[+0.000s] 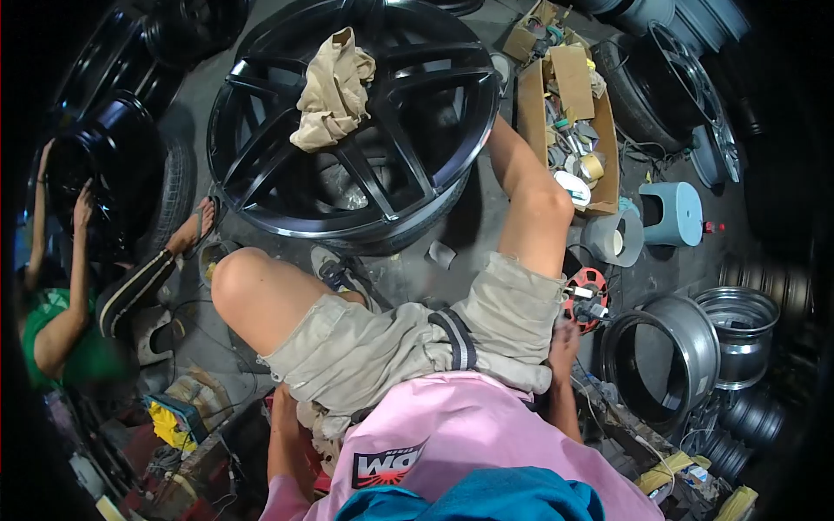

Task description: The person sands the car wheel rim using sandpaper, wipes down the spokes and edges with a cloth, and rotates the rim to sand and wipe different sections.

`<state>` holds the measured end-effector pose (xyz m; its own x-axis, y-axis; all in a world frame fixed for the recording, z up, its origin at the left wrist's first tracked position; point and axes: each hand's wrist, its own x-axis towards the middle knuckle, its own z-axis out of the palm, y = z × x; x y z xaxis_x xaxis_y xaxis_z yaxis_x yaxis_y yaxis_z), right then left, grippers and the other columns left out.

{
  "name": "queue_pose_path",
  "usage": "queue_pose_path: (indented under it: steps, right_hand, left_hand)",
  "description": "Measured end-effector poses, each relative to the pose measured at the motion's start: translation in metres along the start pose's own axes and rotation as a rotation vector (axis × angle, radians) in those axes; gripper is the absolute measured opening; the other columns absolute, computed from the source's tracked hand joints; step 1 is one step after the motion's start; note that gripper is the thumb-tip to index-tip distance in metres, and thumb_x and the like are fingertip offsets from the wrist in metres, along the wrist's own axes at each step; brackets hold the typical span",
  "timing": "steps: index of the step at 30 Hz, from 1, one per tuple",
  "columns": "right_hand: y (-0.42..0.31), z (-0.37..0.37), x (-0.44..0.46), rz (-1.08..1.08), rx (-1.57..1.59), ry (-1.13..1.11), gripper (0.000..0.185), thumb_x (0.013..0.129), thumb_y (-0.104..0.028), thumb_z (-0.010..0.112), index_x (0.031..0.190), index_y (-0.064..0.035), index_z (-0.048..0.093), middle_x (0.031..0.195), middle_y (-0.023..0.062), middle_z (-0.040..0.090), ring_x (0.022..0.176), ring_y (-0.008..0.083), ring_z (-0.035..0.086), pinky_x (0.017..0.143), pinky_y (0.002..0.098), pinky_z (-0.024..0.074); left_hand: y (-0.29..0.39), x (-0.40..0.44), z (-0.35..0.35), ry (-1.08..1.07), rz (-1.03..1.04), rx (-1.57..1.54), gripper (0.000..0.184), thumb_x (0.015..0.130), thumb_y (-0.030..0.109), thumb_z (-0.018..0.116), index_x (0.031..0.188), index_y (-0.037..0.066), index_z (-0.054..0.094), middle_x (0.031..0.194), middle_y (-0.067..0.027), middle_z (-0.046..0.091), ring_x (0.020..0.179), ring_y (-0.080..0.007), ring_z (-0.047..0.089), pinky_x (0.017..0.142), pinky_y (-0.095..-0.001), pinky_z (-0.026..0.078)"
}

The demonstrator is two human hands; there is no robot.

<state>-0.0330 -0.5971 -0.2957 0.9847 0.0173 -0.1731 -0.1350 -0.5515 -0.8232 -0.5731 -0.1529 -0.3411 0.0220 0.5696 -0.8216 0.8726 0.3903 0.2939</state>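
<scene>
A large black multi-spoke wheel rim (389,148) lies flat in front of my knees, on top of a tire. A crumpled beige cloth (334,91) rests on its spokes. My right hand (565,343) hangs low beside my right thigh, close to a red cable reel (588,300); its fingers are blurred, and whether they hold anything is unclear. My left arm reaches down beside my left hip, and the hand at its end is hidden behind my shorts.
At the left, a co-worker's hands (83,207) touch another black rim. A cardboard box (614,174) of supplies stands beyond my right knee, near a light-blue stool (686,214). Bare rims (708,347) stand at the right. Cables and clutter lie behind me on both sides.
</scene>
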Motion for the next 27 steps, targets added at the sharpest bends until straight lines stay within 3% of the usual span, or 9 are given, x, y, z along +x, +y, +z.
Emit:
queue_pose_path:
  steps: [2, 4, 6, 8, 12, 14, 18, 27]
  right_hand:
    - [-0.107, -0.002, 0.013, 0.215, 0.227, 0.085, 0.018, 0.112, -0.023, 0.056, 0.117, -0.0064, 0.059, 0.098, 0.0064, 0.070, 0.077, 0.0117, 0.063, 0.066, 0.0272, 0.0503]
    - [-0.165, 0.001, 0.040, -0.004, 0.345, 0.160, 0.021, 0.113, -0.025, 0.056, 0.120, -0.0061, 0.059, 0.097, 0.0051, 0.069, 0.073, 0.0076, 0.060, 0.060, 0.0227, 0.0457]
    - [-0.225, 0.012, 0.068, -0.082, 0.370, 0.235, 0.024, 0.114, -0.026, 0.057, 0.127, -0.0059, 0.061, 0.098, 0.0050, 0.069, 0.077, 0.0097, 0.064, 0.064, 0.0230, 0.0492]
    - [-0.280, 0.042, 0.084, -0.154, 0.543, 0.119, 0.029, 0.113, -0.024, 0.058, 0.131, -0.0020, 0.063, 0.103, 0.0068, 0.071, 0.084, 0.0094, 0.062, 0.074, 0.0252, 0.0525]
    - [-0.314, 0.115, 0.126, -0.481, 0.228, -0.243, 0.023, 0.110, -0.019, 0.062, 0.125, -0.0023, 0.067, 0.100, 0.0049, 0.070, 0.087, 0.0109, 0.062, 0.080, 0.0282, 0.0539]
    - [-0.300, 0.159, 0.144, -0.353, 0.459, -0.375, 0.021, 0.109, -0.020, 0.064, 0.116, -0.0012, 0.068, 0.095, 0.0024, 0.068, 0.087, 0.0097, 0.060, 0.080, 0.0280, 0.0520]
    - [-0.286, 0.192, 0.154, -0.267, 0.502, -0.409, 0.024, 0.107, -0.024, 0.069, 0.105, 0.0005, 0.070, 0.087, -0.0001, 0.065, 0.081, 0.0070, 0.054, 0.075, 0.0255, 0.0466]
    - [-0.282, 0.211, 0.171, -0.368, 0.583, -0.354, 0.022, 0.100, -0.022, 0.075, 0.103, -0.0003, 0.074, 0.090, 0.0067, 0.071, 0.077, 0.0130, 0.059, 0.071, 0.0304, 0.0467]
  left_hand:
    - [-0.003, -0.004, -0.007, 0.005, -0.015, 0.011, 0.031, 0.090, 0.029, 0.076, 0.100, 0.000, 0.077, 0.091, -0.0119, 0.073, 0.080, -0.0247, 0.067, 0.073, -0.0403, 0.052]
    - [0.003, -0.004, -0.007, 0.007, -0.021, 0.014, 0.031, 0.090, 0.029, 0.075, 0.100, 0.000, 0.077, 0.091, -0.0116, 0.073, 0.080, -0.0244, 0.066, 0.073, -0.0402, 0.052]
    - [0.011, -0.006, -0.007, 0.003, -0.025, 0.016, 0.030, 0.091, 0.029, 0.075, 0.100, 0.000, 0.077, 0.091, -0.0114, 0.073, 0.080, -0.0241, 0.066, 0.073, -0.0400, 0.052]
    - [0.023, -0.008, -0.002, 0.004, -0.019, 0.015, 0.030, 0.091, 0.029, 0.075, 0.100, 0.000, 0.077, 0.091, -0.0111, 0.073, 0.080, -0.0239, 0.066, 0.073, -0.0398, 0.052]
    - [0.053, -0.014, 0.010, -0.002, 0.007, 0.022, 0.030, 0.091, 0.029, 0.075, 0.100, 0.001, 0.077, 0.090, -0.0105, 0.073, 0.080, -0.0233, 0.065, 0.072, -0.0394, 0.052]
    - [0.070, -0.013, 0.012, -0.009, 0.023, 0.036, 0.030, 0.091, 0.029, 0.075, 0.100, 0.001, 0.077, 0.090, -0.0102, 0.072, 0.079, -0.0231, 0.065, 0.072, -0.0392, 0.052]
    - [0.105, -0.022, 0.012, -0.016, 0.041, 0.073, 0.030, 0.092, 0.029, 0.075, 0.100, 0.001, 0.077, 0.090, -0.0097, 0.072, 0.079, -0.0225, 0.065, 0.072, -0.0388, 0.051]
    - [0.151, -0.036, 0.004, -0.028, 0.039, 0.164, 0.029, 0.093, 0.029, 0.075, 0.100, 0.001, 0.077, 0.089, -0.0084, 0.072, 0.078, -0.0213, 0.064, 0.071, -0.0380, 0.051]
